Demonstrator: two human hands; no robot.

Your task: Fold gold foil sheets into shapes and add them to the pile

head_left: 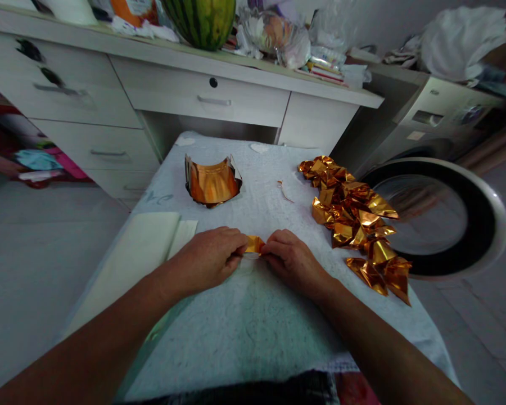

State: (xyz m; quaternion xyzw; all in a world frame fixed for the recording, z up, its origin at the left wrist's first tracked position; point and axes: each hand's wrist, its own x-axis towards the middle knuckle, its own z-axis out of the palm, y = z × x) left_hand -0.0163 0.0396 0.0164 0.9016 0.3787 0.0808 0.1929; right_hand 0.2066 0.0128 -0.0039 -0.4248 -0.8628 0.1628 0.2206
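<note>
Between my two hands is a small piece of gold foil paper [253,244], with a pale edge showing along its near side. The fingers of my left hand [214,256] pinch its left end. At its right end, my right hand [290,259] pinches it the same way. Beyond my hands stands a curved stack of gold foil sheets [212,181], bowed on the cloth. To the right lies a heap of folded gold foil pieces [356,216]. My fingertips partly cover the piece I hold.
A pale cloth covers the table [236,332]. Pale folded sheets [130,253] lie on the left, and a thin scrap [285,191] lies near the middle. Behind stands a white drawer desk [219,101] bearing a watermelon [200,22]. At right, a washing machine door [484,219] hangs open.
</note>
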